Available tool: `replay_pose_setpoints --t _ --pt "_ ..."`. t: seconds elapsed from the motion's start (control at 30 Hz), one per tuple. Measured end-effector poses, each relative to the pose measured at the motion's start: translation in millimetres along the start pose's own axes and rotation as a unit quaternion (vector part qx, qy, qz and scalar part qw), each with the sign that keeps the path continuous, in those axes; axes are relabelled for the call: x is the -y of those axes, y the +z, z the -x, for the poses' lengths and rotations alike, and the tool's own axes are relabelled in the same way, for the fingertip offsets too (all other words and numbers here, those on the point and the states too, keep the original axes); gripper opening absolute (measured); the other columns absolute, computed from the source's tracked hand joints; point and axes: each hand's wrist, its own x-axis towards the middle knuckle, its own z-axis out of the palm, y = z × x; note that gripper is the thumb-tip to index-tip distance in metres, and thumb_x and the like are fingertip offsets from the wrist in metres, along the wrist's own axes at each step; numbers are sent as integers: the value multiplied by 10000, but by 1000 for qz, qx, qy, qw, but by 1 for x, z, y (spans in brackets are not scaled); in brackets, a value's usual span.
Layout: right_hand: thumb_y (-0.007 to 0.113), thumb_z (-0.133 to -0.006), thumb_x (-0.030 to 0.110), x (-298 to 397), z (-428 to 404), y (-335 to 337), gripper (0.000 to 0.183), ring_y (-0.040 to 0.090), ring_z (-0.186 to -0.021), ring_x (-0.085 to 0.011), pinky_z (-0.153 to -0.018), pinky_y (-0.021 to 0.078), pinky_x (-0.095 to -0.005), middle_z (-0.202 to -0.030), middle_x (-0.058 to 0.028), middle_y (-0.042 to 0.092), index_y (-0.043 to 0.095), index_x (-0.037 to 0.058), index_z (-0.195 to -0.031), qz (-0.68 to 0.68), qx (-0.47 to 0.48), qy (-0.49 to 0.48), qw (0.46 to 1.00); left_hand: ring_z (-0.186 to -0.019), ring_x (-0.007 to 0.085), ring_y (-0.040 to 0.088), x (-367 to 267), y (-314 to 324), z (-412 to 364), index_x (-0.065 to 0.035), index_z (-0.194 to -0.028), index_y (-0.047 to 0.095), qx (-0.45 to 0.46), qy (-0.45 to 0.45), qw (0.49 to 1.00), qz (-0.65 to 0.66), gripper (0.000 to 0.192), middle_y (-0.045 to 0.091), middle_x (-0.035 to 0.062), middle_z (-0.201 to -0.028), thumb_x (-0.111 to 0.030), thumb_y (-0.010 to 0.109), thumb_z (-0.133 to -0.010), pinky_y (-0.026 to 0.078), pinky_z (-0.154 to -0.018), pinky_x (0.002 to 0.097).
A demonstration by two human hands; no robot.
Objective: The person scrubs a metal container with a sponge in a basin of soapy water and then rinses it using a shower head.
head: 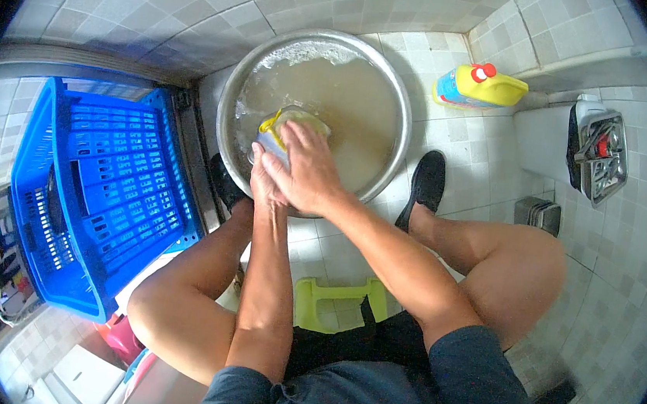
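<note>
A large round metal basin [404, 122] stands on the tiled floor between my feet, holding murky brownish water with white suds along its far edge. Over its near left part, my left hand [268, 182] grips the near end of a shoe-like item [305, 119] with a pale body and a yellow trim. My right hand [309, 168] lies over the same item with its fingers spread across the top. My palms are close together, and the item's underside is hidden. Whether it is a shoe cannot be told for certain.
Stacked blue plastic baskets [123, 159] stand at the left. A yellow detergent jug [475, 87] is on the floor right of the basin. Farther right, a metal tray [607, 159] holds small items. A light green plastic stool [314, 294] is beneath me. Tiled walls bound the far side.
</note>
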Motion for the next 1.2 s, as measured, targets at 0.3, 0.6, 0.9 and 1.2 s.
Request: replay_pose_setpoints --t 0.3,0.6,0.9,1.2 --pt "465 -988 539 -26 1 7 677 494 -1298 -430 -1118 361 -489 -1355 -289 543 571 -64 -1279 -55 28 28 998 -1118 275 645 10 -18 -5 -9 -1306 580 -22 -31 997 -66 479 658 141 -1220 -408 499 -1054 530 -976 402" --pt "559 -835 52 -190 0 8 133 537 -661 -169 -605 428 -352 -745 -57 611 683 6 -844 -453 -102 404 788 -1207 294 591 7 27 -8 -48 -1329 586 -95 -40 992 -68 592 632 86 -1320 -503 645 -955 432 -1065 475" --pt "625 -919 136 -147 -7 17 329 670 -964 -215 -861 535 -346 -1119 -89 667 603 35 -1232 -612 -96 454 641 -1277 293 557 -11 17 -14 -127 -1418 510 -92 27 995 39 547 590 61 -1390 -508 326 -1071 403 -1105 495" --pt "594 -876 78 -29 -16 13 277 601 -1171 -368 -1048 433 -497 -1146 -120 707 699 41 -1130 -123 -30 -112 986 -1255 275 560 -6 18 -21 -88 -1367 545 -34 7 999 -16 637 605 109 -1343 -592 329 -1044 433 -1087 437"
